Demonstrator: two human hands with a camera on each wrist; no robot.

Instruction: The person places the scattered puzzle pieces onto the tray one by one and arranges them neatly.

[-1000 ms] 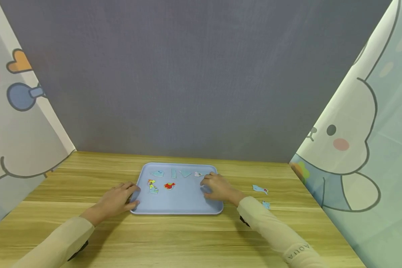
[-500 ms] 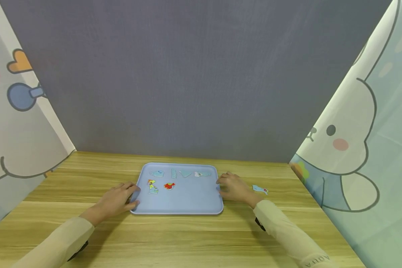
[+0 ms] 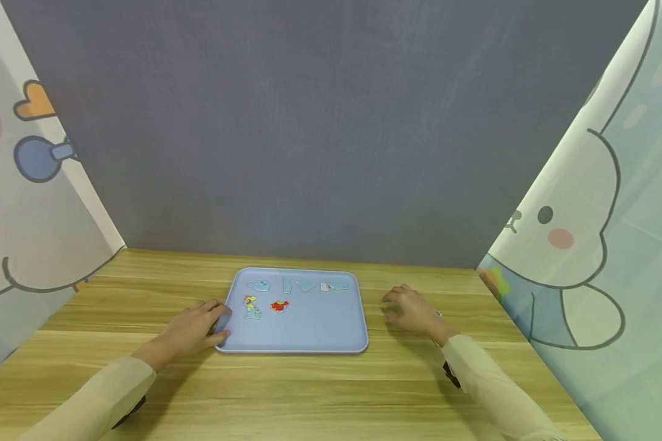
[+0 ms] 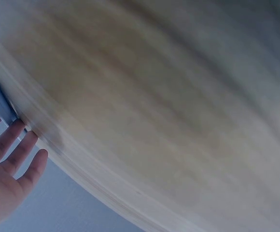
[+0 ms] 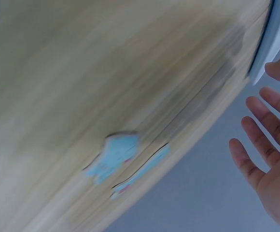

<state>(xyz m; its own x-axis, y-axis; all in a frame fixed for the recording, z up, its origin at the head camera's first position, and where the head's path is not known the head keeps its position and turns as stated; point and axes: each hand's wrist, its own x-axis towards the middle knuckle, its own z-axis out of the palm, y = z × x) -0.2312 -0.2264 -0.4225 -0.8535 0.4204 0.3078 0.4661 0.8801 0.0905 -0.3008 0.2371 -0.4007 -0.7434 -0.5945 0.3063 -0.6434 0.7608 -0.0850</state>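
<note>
A pale blue tray (image 3: 314,331) lies on the wooden table. My left hand (image 3: 195,327) rests at its left rim, fingers fairly straight against the edge. In the left wrist view those fingers (image 4: 30,170) touch the rim. My right hand (image 3: 410,311) hovers over the table right of the tray, with relaxed, spread fingers (image 5: 270,123) holding nothing. Several flat picture pieces lie in the tray, among them a red one (image 3: 279,306) and a yellow one (image 3: 252,308). Two light blue pieces (image 5: 115,153) lie on the table beneath the right arm; the head view mostly hides them.
A dark grey panel (image 3: 303,135) stands behind the table (image 3: 287,392). Cartoon-printed cloths hang on the left (image 3: 38,202) and right (image 3: 618,245). Across the tray's back sits a row of pale pieces, including a long strip (image 3: 334,286).
My right hand has moved rightward from above the tray's right part to over the table beyond it. A long pale piece in the tray's back right is now uncovered. My left hand stays put.
</note>
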